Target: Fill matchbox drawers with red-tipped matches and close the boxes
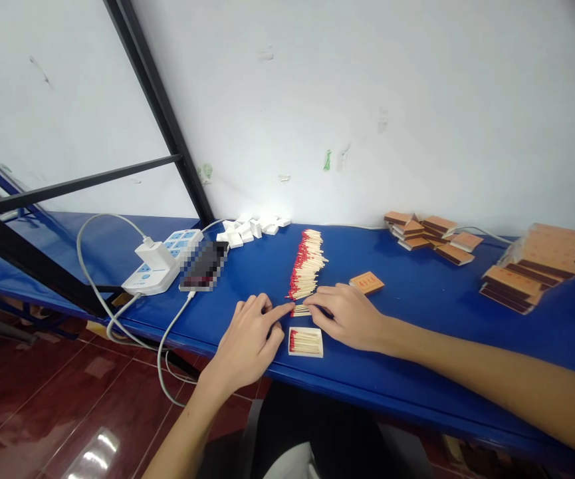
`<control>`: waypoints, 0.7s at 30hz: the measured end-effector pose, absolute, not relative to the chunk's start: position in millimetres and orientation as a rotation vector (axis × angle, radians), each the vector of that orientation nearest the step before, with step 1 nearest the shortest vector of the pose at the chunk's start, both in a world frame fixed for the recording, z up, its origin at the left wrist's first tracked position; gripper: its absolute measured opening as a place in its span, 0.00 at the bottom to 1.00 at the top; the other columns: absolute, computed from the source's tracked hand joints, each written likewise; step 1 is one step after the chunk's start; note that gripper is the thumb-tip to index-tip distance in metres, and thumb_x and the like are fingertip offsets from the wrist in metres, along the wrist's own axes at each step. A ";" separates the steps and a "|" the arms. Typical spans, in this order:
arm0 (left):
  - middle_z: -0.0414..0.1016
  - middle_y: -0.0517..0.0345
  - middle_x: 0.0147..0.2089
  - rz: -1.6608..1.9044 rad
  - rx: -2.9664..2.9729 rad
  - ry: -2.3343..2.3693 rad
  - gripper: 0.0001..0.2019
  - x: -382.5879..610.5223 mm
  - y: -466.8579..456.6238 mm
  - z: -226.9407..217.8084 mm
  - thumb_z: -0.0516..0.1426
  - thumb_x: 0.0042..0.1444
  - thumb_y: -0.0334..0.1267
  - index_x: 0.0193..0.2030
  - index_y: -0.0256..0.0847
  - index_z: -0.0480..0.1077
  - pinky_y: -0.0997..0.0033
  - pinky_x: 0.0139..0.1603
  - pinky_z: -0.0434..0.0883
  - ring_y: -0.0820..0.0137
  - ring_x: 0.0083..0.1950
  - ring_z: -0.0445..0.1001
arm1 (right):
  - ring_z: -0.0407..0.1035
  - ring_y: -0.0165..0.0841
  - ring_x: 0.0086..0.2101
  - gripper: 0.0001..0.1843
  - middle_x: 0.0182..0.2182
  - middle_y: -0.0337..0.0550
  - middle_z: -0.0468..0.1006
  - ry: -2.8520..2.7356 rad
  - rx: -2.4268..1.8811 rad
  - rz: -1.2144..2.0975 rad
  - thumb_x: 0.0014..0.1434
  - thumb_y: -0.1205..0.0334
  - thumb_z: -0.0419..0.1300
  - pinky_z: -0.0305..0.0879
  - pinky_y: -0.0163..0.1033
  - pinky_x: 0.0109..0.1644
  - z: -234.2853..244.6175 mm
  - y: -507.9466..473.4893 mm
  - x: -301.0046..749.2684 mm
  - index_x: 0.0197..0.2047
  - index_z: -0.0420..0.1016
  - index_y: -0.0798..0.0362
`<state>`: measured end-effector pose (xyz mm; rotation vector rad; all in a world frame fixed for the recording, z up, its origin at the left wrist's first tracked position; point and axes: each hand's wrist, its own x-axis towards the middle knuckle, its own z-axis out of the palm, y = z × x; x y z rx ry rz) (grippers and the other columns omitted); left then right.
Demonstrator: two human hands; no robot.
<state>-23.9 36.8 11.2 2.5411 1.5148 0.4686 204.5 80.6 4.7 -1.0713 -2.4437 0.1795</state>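
A small row of red-headed matches (300,311) lies on the blue table between my two hands. My left hand (253,336) touches the head end with its outstretched index finger, thumb apart. At the stick end, my right hand (349,315) has its thumb and fingertips closed on the matches. Just below sits a white matchbox tray (306,354) with matches inside, heads to the left. Beyond my fingers stretches a long pile of loose matches (309,263). An orange matchbox cover (367,283) lies just past my right hand.
White empty trays (247,230) are heaped by the wall. Orange matchbox covers (437,234) lie at the back right, with a bundled stack (541,256) further right. On the left are a power strip (160,266), a phone (205,266) and cables. A black metal frame (162,113) stands behind them.
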 end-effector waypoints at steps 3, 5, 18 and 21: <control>0.67 0.53 0.45 0.470 2.551 1.512 0.23 -24.2 36.9 10.9 0.45 0.68 0.34 0.66 0.51 0.66 0.57 0.50 0.63 0.62 0.47 0.66 | 0.74 0.34 0.36 0.14 0.38 0.42 0.83 -2.422 -1.096 0.164 0.67 0.63 0.53 0.56 0.41 0.40 5.5 80.4 203.8 0.46 0.81 0.51; 0.67 0.53 0.45 0.474 2.545 1.518 0.23 -24.1 37.2 10.9 0.45 0.68 0.35 0.66 0.51 0.66 0.56 0.51 0.64 0.61 0.47 0.66 | 0.74 0.34 0.36 0.14 0.39 0.42 0.83 -2.423 -1.127 0.161 0.68 0.63 0.53 0.55 0.41 0.40 6.4 80.1 203.3 0.47 0.81 0.51; 0.64 0.53 0.47 0.456 2.509 1.556 0.24 -22.0 39.8 8.5 0.43 0.69 0.36 0.69 0.50 0.62 0.55 0.52 0.66 0.61 0.47 0.65 | 0.72 0.33 0.34 0.15 0.38 0.43 0.82 -2.477 -1.143 0.167 0.68 0.63 0.52 0.53 0.41 0.39 8.1 80.9 202.9 0.46 0.81 0.51; 0.64 0.53 0.48 0.431 2.508 1.554 0.24 -21.7 39.7 9.3 0.42 0.69 0.36 0.69 0.51 0.61 0.54 0.51 0.65 0.61 0.47 0.65 | 0.72 0.32 0.34 0.15 0.37 0.43 0.82 -2.482 -1.127 0.179 0.68 0.63 0.52 0.53 0.41 0.39 8.7 80.9 203.4 0.47 0.81 0.51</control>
